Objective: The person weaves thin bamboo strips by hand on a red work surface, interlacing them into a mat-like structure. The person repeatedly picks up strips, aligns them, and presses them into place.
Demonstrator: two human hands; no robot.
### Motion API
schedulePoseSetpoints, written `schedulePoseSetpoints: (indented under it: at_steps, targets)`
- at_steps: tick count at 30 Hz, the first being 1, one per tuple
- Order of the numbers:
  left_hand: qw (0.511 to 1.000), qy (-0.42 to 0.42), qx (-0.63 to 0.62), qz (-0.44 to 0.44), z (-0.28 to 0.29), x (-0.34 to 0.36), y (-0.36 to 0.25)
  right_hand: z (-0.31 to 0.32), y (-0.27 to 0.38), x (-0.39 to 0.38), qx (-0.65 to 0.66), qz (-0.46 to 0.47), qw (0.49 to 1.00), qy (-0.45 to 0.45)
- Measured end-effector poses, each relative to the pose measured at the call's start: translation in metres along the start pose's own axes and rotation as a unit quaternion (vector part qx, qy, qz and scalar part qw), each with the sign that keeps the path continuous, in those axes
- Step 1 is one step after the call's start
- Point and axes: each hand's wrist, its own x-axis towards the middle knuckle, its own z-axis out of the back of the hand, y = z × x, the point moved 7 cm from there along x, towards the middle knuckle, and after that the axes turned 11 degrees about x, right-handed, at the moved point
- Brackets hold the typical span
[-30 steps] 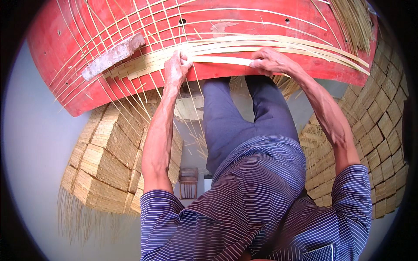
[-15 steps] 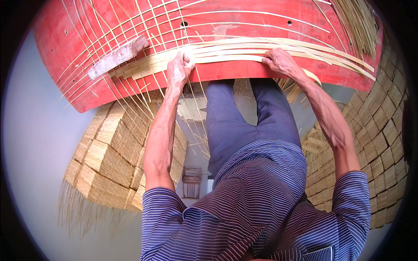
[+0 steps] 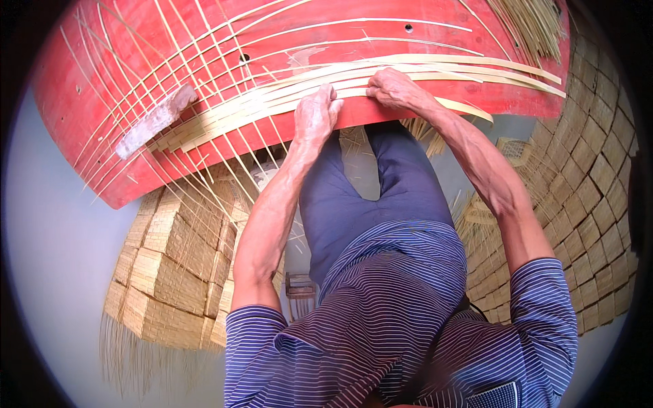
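Across the frame's top, a red board (image 3: 408, 10) bears flat, pale strips (image 3: 241, 109), interlaced at upper left; left hand (image 3: 317, 115) and right hand (image 3: 394, 90), backs upward, fingers curled, pinch the lowest strip (image 3: 353, 92) at upper centre.

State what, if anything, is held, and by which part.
A long, flat, pale bamboo-like strip: the right hand pinches it short of its right end. The left hand curls at it farther left; whether it grips is unclear.
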Motion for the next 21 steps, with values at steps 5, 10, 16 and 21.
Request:
schedulePoseSetpoints:
  at_steps: [5, 10, 16, 21]
  targets:
    - [0.995, 0.02, -0.01, 0.098, -0.019, 0.018, 0.002, -0.004, -0.009, 0.003, -0.003, -0.02, 0.999, -0.025]
    - [0.99, 0.01, -0.027, 0.139, -0.018, 0.019, 0.003, -0.004, -0.007, 0.001, 0.003, -0.022, 0.999, -0.05]
    - [0.984, 0.013, -0.038, 0.172, -0.018, 0.017, 0.001, -0.004, -0.007, 0.001, 0.01, -0.023, 0.998, -0.055]
    - [0.986, 0.005, -0.021, 0.168, -0.017, 0.019, -0.003, -0.006, -0.013, 0.004, 0.009, -0.021, 0.998, -0.053]
